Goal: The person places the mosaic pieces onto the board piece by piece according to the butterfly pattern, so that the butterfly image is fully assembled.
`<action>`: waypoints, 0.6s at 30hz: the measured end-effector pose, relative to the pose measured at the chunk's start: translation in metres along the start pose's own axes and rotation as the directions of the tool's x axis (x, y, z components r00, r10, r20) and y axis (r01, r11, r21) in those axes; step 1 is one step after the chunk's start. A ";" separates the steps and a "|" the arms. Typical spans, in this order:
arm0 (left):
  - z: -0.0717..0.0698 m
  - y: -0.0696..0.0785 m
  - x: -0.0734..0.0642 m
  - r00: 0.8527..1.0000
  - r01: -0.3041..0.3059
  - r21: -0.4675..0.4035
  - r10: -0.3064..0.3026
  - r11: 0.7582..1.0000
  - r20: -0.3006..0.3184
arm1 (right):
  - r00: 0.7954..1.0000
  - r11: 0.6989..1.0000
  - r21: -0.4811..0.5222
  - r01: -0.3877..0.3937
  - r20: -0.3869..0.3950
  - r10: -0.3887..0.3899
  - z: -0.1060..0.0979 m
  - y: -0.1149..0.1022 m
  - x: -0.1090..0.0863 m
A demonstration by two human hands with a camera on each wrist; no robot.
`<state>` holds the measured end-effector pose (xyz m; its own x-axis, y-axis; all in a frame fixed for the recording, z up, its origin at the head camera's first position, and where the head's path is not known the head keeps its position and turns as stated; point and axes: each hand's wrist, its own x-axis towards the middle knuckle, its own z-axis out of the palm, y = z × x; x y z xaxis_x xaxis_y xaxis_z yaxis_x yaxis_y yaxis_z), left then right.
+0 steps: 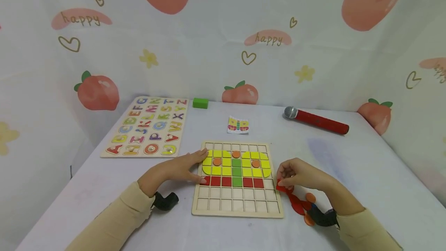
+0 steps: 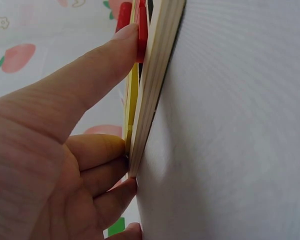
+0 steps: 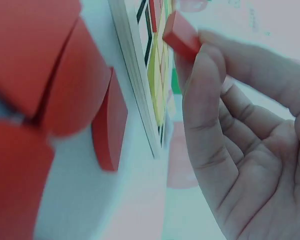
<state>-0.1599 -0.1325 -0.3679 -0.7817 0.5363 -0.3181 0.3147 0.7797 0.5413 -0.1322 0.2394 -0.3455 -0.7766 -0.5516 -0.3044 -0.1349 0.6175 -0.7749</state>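
Note:
A wooden grid board (image 1: pixel 238 213) lies in front of me, with yellow tiles (image 1: pixel 217 153), orange discs (image 1: pixel 236 154), a green column (image 1: pixel 237 171) and a row of red tiles (image 1: pixel 226 181) in its cells. My left hand (image 1: pixel 179 166) rests along the board's left edge, fingers extended; its thumb touches the leftmost red piece. At the right edge, my right hand (image 1: pixel 306 175) pinches a small red tile (image 3: pixel 181 35) between thumb and index finger. Loose red pieces (image 1: pixel 297 205) lie below that hand, partly hidden by it in the head view.
Loose orange discs (image 1: pixel 309 220) lie near the right wrist. Behind the board is a butterfly picture card (image 1: pixel 238 125). An alphabet board (image 1: pixel 139 155) stands back left, a green block (image 1: pixel 200 103) beside it. A red microphone (image 1: pixel 318 121) lies back right.

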 end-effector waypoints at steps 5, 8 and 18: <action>0.001 0.001 0.000 1.000 -0.003 -0.008 0.003 1.000 0.005 | 1.000 1.000 0.012 0.003 -0.020 -0.003 0.004 -0.002 0.012; 0.001 0.001 0.000 1.000 0.002 -0.003 -0.002 1.000 0.005 | 1.000 1.000 0.007 -0.005 -0.027 0.006 0.007 -0.003 0.017; -0.001 0.002 0.000 1.000 0.007 0.009 -0.007 1.000 0.002 | 0.998 0.997 -0.074 -0.029 -0.062 0.024 0.012 -0.008 0.023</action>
<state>-0.1595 -0.1317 -0.3663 -0.7831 0.5313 -0.3233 0.3137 0.7863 0.5322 -0.1415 0.2157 -0.3529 -0.8161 -0.5008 -0.2884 -0.1575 0.6729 -0.7228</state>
